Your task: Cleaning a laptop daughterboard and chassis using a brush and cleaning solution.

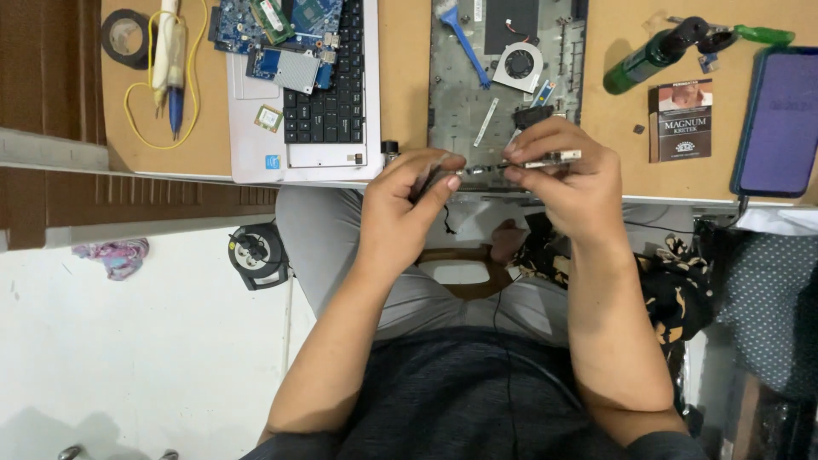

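Both hands meeting just past the near edge of the desk (400,85), above the lap. Left hand (400,209) closed, fingers curled around the dark end of a thin metal strip (511,163), thumb pressed along it. Right hand (567,175) closed too, pinching the same strip from above, its pale end sticking out past the knuckles toward the right. Strip held level, off the desk, in front of the opened grey laptop base (503,77) with its round fan (518,62) showing. Blue brush (464,38) lying on that base near its far left corner. To the left, a white laptop (302,119) with black keys, blue circuit boards (277,30) piled on its far part. Near the far left corner of the desk, a roll of black tape (125,37) and a soldering iron (170,60) looped with yellow cord. On the right side, a green bottle (656,55), a small dark box (680,119), and a phone (780,119) by the right edge.
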